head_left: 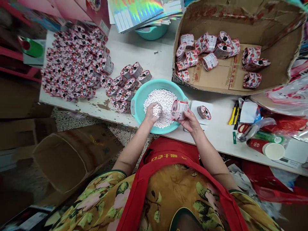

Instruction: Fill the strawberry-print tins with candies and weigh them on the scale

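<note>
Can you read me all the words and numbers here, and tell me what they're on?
I can't read any word or number surely enough to quote it.
Red apron: yellow characters, too blurred.
Packet in the right hand: label print, too small.
Packets in the big box: print too small.
Tape in that box: red characters, too blurred.
Red cup: white marks, too small.

Yellow characters are running across the red apron (172, 148), and red characters are marking the tape (233, 72) on the floor of the cardboard box (216, 27). Fine print is filling a white panel on the held container (179, 110), and a small white marking is showing on the red cup (255, 146), none of it reading clearly
</note>
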Available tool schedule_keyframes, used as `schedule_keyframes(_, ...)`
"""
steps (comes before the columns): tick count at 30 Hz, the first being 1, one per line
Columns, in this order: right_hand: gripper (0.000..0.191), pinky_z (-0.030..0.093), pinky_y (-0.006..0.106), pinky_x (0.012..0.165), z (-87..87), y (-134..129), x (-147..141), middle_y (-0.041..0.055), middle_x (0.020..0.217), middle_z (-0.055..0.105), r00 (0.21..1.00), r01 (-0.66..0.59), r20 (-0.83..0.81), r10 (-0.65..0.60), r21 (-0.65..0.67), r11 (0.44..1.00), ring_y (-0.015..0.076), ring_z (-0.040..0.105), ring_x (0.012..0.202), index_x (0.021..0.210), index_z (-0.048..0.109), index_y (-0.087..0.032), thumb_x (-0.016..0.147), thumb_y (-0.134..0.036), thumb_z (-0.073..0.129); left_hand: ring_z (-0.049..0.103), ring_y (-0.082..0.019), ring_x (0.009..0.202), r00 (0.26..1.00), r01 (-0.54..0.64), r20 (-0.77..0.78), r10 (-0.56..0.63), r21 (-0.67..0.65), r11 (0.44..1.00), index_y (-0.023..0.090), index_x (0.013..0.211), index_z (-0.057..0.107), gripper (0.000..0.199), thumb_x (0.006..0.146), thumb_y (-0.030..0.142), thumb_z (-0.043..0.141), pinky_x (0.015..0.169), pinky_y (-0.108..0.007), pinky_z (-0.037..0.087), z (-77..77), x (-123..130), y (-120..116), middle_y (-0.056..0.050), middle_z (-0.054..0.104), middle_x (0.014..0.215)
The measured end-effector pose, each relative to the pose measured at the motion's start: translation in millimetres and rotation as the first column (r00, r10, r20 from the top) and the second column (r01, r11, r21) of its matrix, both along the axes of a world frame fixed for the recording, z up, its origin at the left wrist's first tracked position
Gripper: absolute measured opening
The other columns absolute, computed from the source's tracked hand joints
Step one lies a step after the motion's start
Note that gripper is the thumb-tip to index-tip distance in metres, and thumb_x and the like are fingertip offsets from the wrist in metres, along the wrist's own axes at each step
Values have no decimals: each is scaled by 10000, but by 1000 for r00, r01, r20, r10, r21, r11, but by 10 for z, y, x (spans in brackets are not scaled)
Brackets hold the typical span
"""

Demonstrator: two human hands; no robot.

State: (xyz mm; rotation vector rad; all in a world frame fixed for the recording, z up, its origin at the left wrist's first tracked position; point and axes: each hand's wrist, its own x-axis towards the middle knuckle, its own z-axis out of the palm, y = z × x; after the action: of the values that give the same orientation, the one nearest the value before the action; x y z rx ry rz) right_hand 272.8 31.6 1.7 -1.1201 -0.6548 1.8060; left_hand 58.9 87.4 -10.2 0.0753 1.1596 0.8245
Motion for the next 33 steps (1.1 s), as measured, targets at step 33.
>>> schedule_keyframes(33,300,515,400,885,52,229,-714,86,1079,709,583,-303,812,-37,259,917,300,659,1019,1048,701,-211,751,-218,744,528,-80,530,906,-201,-235,352,493,846,197,727,457,431,864,509,719,535,-209,435,498,477,101,51,476,624)
